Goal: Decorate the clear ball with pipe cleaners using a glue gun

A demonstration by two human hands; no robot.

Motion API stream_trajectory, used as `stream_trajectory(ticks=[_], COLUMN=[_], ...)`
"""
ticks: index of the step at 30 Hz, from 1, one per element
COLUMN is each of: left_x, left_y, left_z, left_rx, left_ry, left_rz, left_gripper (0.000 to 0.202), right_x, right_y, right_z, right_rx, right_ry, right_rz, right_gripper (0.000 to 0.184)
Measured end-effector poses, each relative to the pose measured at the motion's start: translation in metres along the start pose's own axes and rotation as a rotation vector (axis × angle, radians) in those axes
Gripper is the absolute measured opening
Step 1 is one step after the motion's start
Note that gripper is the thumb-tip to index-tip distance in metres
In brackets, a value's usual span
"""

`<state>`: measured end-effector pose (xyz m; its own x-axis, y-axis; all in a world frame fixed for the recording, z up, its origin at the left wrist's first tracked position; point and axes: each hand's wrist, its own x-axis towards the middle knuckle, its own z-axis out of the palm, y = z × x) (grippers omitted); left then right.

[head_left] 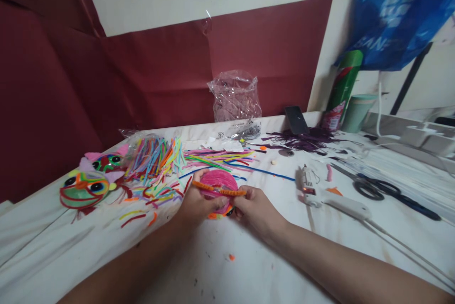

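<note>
Between my hands, just above the table, is a round pink craft ball with an orange trim and a dark eye-like spot at its lower edge. An orange pipe cleaner runs across its front. My left hand is closed around the ball's left side, its thumb pressed over the front. With closed fingers, my right hand pinches the right end of the pipe cleaner beside the ball; some fingertips are hidden.
Colourful pipe cleaners lie heaped behind my hands. Two finished-looking face crafts sit at left. To the right are a glue gun, black-handled scissors, purple strands and a green cup.
</note>
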<state>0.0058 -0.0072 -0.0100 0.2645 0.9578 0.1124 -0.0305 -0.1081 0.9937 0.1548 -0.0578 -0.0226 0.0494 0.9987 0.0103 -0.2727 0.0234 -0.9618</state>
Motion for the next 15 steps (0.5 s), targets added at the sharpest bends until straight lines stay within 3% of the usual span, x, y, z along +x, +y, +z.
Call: stream_trajectory(ticks=[8,15], left_x=[-0.0005,-0.0005], left_y=[0.0081,0.0052], left_z=[-0.0003,0.0016], left_rx=[-0.182,-0.126], left_ry=[0.014,0.049], left_rz=[-0.035,-0.006], left_gripper=[0.084,0.09], right_x=[0.0014,0.0026], right_y=[-0.0065,0.0007], right_z=[-0.0052,-0.0026], right_rx=[0.093,0.045], right_ry=[-0.071,-0.045], right_rz=[0.002,-0.018], right_gripper=[0.031,0.037])
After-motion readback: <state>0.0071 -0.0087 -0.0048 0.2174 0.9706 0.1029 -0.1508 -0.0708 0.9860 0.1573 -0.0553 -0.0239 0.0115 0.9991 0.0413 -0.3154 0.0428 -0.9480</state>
